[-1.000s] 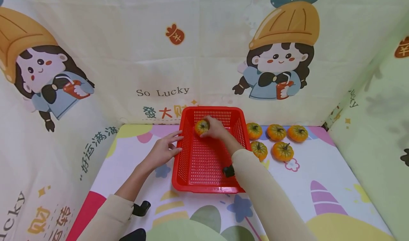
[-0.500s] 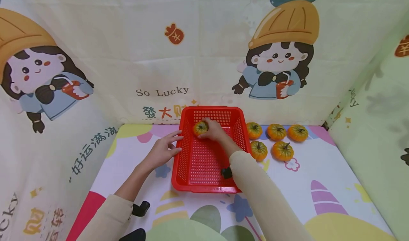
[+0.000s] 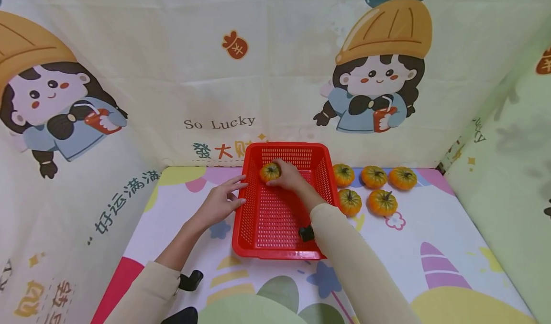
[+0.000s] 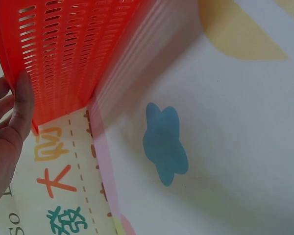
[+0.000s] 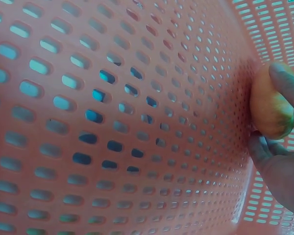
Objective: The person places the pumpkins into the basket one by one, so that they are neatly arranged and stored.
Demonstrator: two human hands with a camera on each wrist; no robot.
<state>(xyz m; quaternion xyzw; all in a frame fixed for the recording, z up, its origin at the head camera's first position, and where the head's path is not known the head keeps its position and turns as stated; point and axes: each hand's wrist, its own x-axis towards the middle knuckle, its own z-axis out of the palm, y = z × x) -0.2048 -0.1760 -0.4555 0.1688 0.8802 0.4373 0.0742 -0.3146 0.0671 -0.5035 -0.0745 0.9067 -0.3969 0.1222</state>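
A red plastic basket [image 3: 280,254] stands on the table, its long sides running front to back. My right hand [image 3: 290,175] reaches into it and holds a small orange-green pumpkin [image 3: 269,172] near the back left corner. In the right wrist view, the thumb and fingers of this hand [image 5: 281,166] are round the pumpkin [image 5: 269,105], close to the perforated surface [image 5: 137,117]. On the left side of the basket, my left hand [image 3: 217,202] grips the rim; the left wrist view shows that hand [image 4: 10,132] with its thumb against the outer wall [image 4: 63,49].
Several similar pumpkins lie right of the basket, among them one at the back right [image 3: 402,178] and one nearer the front [image 3: 382,202]. The patterned tabletop [image 3: 374,257] meets a printed cloth [image 3: 284,75] at the back and sides.
The right hand and its pumpkin have moved slightly left inside the basket. The left hand stays at the rim.
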